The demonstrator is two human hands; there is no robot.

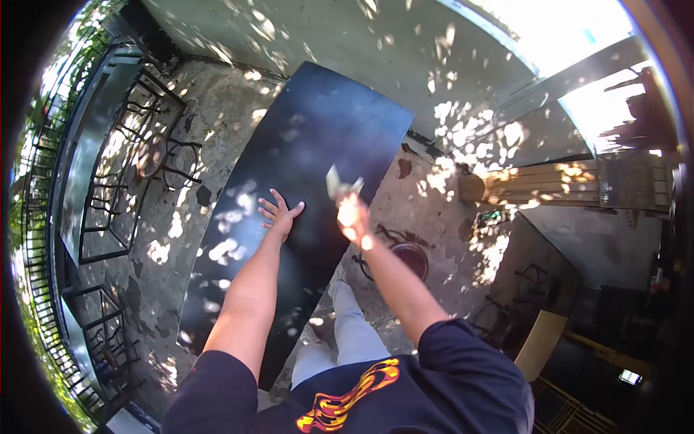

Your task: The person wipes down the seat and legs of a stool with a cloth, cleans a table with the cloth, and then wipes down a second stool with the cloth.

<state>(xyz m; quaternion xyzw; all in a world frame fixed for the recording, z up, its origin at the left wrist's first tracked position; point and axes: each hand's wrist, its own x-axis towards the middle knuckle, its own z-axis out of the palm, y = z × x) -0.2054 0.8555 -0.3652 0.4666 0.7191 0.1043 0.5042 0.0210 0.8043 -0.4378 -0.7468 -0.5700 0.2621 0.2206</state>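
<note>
A long black tabletop (311, 137) stretches away in front of me, dappled with sunlight. My left hand (282, 216) lies on its surface with fingers spread, holding nothing. Over the right edge of the tabletop, my right hand (353, 217) is closed around a pale crumpled cloth (335, 184). Motion blurs this hand and the cloth, so whether it is fabric or paper is hard to make out. I cannot tell if the cloth touches the table.
A round stool (409, 262) stands close by the table's right side. Metal-framed tables and chairs (152, 155) line the railing at left. A wooden bench (535, 186) is at right, near another dark table (538, 253). A wall (347, 36) rises behind the far end.
</note>
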